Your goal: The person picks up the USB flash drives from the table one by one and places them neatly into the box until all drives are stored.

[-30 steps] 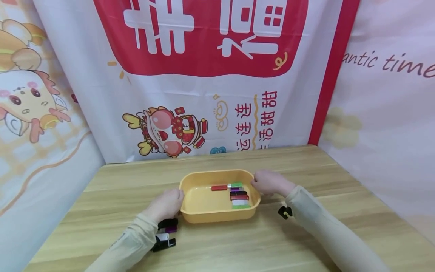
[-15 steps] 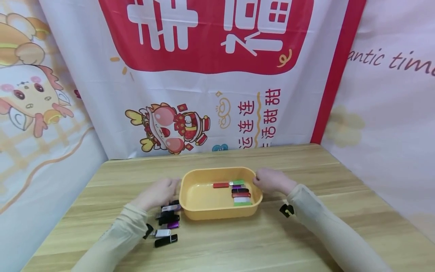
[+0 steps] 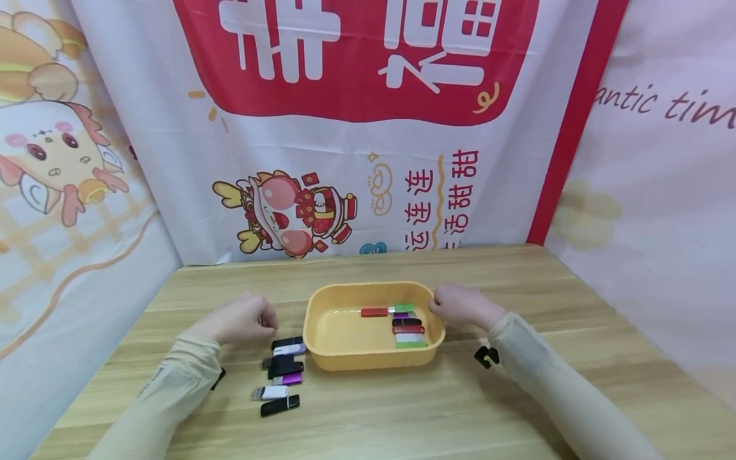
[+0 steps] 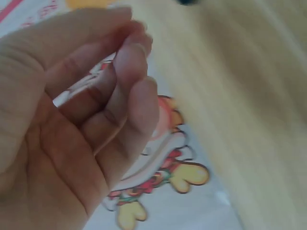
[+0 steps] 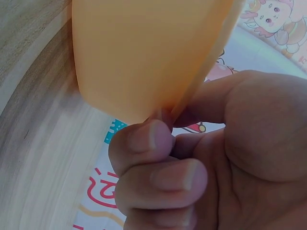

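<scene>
A yellow plastic tray [image 3: 349,335] rests on the table. My right hand [image 3: 462,308] pinches its right rim; in the right wrist view, thumb and index finger clasp the tray wall [image 5: 144,57]. Inside, toward the right side, lie several USB flash drives, among them a red one [image 3: 374,312], a black one [image 3: 406,322] and a white one [image 3: 409,338]. My left hand [image 3: 240,319] hovers left of the tray, fingers loosely bent and holding nothing. Just beside it a column of flash drives runs toward me: black [image 3: 287,342], lilac and white [image 3: 290,349], purple [image 3: 292,379] and others.
Nearest me in that column are a white flash drive [image 3: 276,393] and a black one [image 3: 280,406]. Small black pieces hang at both sleeves. The wooden table [image 3: 402,415] ends at a printed cloth backdrop [image 3: 322,147], with more cloth on both sides.
My left hand has let go of the tray's left rim and drawn back left, uncovering the column of flash drives. My right hand keeps its hold on the rim.
</scene>
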`<control>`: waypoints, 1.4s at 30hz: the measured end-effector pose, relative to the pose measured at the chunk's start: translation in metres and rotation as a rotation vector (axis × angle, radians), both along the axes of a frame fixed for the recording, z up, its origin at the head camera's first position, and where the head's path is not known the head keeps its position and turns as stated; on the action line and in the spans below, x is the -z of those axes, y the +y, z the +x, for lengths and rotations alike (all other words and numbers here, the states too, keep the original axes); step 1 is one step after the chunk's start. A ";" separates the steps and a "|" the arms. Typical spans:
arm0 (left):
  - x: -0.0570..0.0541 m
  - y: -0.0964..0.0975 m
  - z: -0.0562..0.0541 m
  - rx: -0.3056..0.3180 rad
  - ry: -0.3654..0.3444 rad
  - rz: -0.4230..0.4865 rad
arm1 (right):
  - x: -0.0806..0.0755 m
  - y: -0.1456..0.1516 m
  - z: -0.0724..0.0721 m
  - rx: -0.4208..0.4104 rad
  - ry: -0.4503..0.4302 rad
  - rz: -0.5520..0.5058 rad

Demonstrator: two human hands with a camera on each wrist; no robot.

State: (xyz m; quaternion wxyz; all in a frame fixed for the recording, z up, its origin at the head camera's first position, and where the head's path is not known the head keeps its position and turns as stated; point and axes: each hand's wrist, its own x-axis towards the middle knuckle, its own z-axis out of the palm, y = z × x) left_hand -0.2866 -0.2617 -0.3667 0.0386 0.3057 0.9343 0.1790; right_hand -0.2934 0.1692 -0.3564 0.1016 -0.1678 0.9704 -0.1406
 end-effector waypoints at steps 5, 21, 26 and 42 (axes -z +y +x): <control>0.007 -0.006 -0.002 -0.027 -0.072 -0.005 | 0.000 0.000 0.002 -0.016 0.018 0.008; 0.020 0.002 0.008 -0.141 -0.200 -0.028 | 0.004 -0.003 0.002 0.013 -0.016 -0.004; 0.024 0.003 0.005 -0.144 -0.190 -0.032 | 0.004 -0.001 0.004 0.007 -0.010 0.001; 0.023 0.002 -0.002 -0.074 -0.118 -0.040 | 0.003 0.000 -0.001 0.021 -0.019 0.015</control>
